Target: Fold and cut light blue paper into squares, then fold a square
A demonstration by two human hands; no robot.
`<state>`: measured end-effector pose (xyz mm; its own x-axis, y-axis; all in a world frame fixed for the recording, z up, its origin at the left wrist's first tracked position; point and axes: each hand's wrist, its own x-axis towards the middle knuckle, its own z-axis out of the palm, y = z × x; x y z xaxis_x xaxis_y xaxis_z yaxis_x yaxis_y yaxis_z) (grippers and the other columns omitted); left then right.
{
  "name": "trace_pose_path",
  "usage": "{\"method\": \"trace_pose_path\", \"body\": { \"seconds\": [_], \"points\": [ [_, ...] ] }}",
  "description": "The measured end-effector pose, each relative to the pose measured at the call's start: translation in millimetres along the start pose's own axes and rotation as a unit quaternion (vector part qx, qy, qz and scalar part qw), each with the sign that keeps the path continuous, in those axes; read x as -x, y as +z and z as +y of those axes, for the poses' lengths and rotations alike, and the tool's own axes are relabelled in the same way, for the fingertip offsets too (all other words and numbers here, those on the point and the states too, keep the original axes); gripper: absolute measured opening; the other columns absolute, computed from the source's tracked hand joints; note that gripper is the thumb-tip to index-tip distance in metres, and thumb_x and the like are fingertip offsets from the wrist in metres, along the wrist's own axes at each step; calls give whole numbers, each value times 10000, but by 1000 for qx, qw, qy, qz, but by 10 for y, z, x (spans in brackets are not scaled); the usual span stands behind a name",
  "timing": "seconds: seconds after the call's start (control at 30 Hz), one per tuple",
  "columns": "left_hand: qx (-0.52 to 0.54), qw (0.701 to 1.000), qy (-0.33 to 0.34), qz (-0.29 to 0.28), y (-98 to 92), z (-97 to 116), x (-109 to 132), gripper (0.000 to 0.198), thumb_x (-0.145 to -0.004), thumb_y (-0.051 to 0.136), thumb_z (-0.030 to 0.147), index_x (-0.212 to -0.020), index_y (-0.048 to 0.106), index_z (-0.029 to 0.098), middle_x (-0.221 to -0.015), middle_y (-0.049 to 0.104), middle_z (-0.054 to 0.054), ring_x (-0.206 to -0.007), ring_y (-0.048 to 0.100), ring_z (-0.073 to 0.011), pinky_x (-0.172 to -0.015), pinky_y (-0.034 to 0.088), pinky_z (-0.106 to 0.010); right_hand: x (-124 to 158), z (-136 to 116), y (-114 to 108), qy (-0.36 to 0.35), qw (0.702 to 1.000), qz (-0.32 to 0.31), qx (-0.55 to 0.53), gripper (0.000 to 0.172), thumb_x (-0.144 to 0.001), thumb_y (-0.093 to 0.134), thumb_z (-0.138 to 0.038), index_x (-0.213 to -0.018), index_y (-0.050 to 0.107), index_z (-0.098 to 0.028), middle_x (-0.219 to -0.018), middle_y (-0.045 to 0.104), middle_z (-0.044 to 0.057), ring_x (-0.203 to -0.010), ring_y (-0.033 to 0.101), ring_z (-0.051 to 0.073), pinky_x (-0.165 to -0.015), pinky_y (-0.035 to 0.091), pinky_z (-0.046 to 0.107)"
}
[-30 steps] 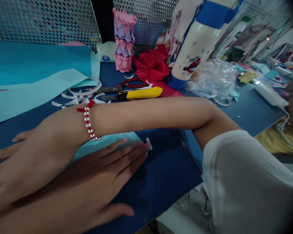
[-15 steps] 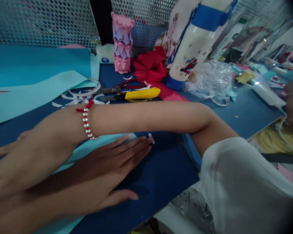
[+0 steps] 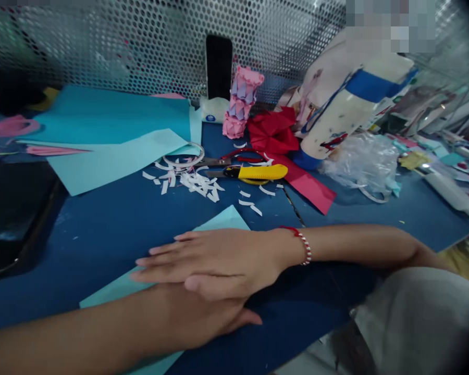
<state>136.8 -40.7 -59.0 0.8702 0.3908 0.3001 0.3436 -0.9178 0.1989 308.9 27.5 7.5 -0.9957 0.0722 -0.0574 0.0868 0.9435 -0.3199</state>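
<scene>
Turquoise paper (image 3: 229, 220), one right hand (image 3: 226, 259) over one left hand (image 3: 197, 317), one cutter (image 3: 262, 172)

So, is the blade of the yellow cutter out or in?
Out: beyond the front end of the yellow cutter, its grey blade is visible.

The right hand (image 3: 222, 263) has drawn back from the left edge and now lies across the left hand (image 3: 195, 317), covering its fingers, which were in plain sight before. Its forearm no longer hides the white scraps (image 3: 201, 185) or the red strip's end (image 3: 320, 197). With the view shifted, a dark glossy device (image 3: 15, 208) appears at left.
</scene>
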Motion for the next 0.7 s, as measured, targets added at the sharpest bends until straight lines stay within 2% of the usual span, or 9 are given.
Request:
{"method": "trace_pose_path", "body": {
  "seconds": [0.13,0.17,0.23,0.33,0.43,0.57,0.7],
  "points": [
    [11,999,49,-8,-142,10,-92,584,-1168,513,611,-1485,707,160,-1285,871,-75,-1208,807,-231,-1161,541,-334,373,41,192,54,991,83,-96,648,-1256,223,-414,-1760,344,-25,-1876,300,139,-1779,170,181,-1446,121,353],
    [13,998,58,-11,-176,11,-79,609,-1163,520,622,-1496,694,142,-1324,861,-70,-1219,798,-216,-1157,535,-312,468,31,235,71,987,104,-98,665,-1252,243,-445,-1748,371,-21,-1882,266,165,-1786,138,201,-1452,111,386],
    [-4,997,77,-7,-228,13,-2,581,-1184,500,569,-1526,670,131,-1433,824,-45,-1322,745,-195,-1188,498,-296,642,-14,309,111,985,106,-83,710,-1245,265,-497,-1770,321,-22,-1893,216,177,-1789,123,204,-1457,114,402],
    [-76,993,90,29,-244,17,190,436,-1211,409,308,-1528,682,186,-1580,738,4,-1478,629,-171,-1251,419,-322,832,-121,394,196,974,116,-17,750,-1233,292,-545,-1787,290,-40,-1898,192,181,-1791,120,226,-1461,147,428],
    [-117,990,67,45,-175,26,373,467,-1192,377,226,-1538,690,237,-1657,673,12,-1563,541,-187,-1344,324,-353,921,-221,451,259,958,109,54,825,-1212,337,-598,-1783,279,-6,-1887,213,218,-1784,170,293,-1450,233,481],
    [-121,990,28,66,-68,54,480,489,-1204,346,290,-1536,703,248,-1657,671,15,-1664,416,-194,-1440,162,-378,953,-255,460,270,953,98,98,932,-1180,362,-684,-1773,273,31,-1871,237,256,-1774,209,337,-1432,299,513],
    [-109,991,5,79,-70,105,466,465,-1214,394,368,-1529,711,241,-1641,686,0,-1638,452,-201,-1441,176,-381,972,-209,392,257,958,112,65,925,-1185,295,-697,-1786,245,4,-1868,271,237,-1779,199,277,-1428,315,482]
  ]
}}
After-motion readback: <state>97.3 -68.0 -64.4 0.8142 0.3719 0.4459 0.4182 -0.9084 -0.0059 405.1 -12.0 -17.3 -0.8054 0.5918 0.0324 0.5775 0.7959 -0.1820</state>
